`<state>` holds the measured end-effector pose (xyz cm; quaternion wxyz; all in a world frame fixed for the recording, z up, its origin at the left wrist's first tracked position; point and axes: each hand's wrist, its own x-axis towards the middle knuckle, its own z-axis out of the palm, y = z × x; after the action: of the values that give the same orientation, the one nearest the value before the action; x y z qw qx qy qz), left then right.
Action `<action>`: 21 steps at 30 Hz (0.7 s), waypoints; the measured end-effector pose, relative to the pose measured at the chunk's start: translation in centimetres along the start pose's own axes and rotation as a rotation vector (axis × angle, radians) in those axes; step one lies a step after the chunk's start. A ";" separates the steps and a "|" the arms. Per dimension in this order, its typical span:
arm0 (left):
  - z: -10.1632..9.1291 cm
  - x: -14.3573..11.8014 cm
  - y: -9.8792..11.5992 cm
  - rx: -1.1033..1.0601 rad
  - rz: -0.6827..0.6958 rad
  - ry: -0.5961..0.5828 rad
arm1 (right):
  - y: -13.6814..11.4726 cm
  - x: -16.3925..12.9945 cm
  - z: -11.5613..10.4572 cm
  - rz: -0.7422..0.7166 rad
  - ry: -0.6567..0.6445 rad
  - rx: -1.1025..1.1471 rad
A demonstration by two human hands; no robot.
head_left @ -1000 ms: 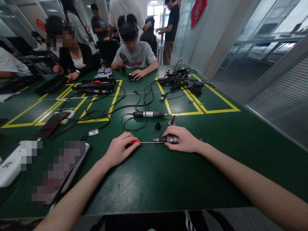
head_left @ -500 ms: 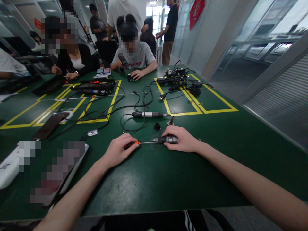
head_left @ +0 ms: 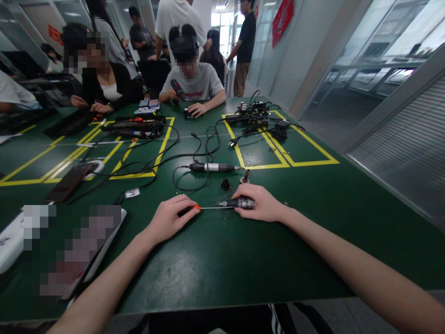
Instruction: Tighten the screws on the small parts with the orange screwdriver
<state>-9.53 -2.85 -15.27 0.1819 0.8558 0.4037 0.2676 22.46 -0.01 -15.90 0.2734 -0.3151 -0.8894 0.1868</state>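
Tabletop (head_left: 194, 264), green and broad, bears in its near half both hands, fingers curled closed: the right hand (head_left: 261, 204) round a dark tool body (head_left: 238, 202), the left hand (head_left: 173, 213) on a slim screwdriver (head_left: 212, 208) farther left. The tool body looks rigid, fairly heavy and slick, best taken round its thick right end; the screwdriver seems light and stiff, best held by its orange handle (head_left: 198, 207).
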 end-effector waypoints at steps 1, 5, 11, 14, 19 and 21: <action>0.0 0.0 0.0 0.009 -0.003 -0.002 | 0.0 0.0 0.0 0.001 0.001 0.001; 0.2 0.1 -0.1 -0.004 -0.016 -0.003 | 0.0 0.1 0.2 0.004 -0.006 -0.002; 0.0 0.0 -0.3 -0.057 -0.026 -0.008 | 0.0 0.0 0.4 -0.007 0.002 -0.005; -0.1 -0.1 -0.3 -0.048 0.007 0.006 | -0.2 0.0 0.5 -0.017 0.017 -0.001; 0.1 -0.3 -0.4 -0.035 -0.001 0.013 | -0.6 0.0 0.6 0.009 0.028 -0.009; 0.2 -0.4 -0.2 -0.039 -0.016 0.016 | -0.7 0.0 0.6 0.012 0.030 -0.003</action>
<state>-9.75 -3.03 -15.65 0.1974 0.8468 0.4065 0.2807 21.82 -0.62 -16.07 0.2852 -0.3238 -0.8835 0.1822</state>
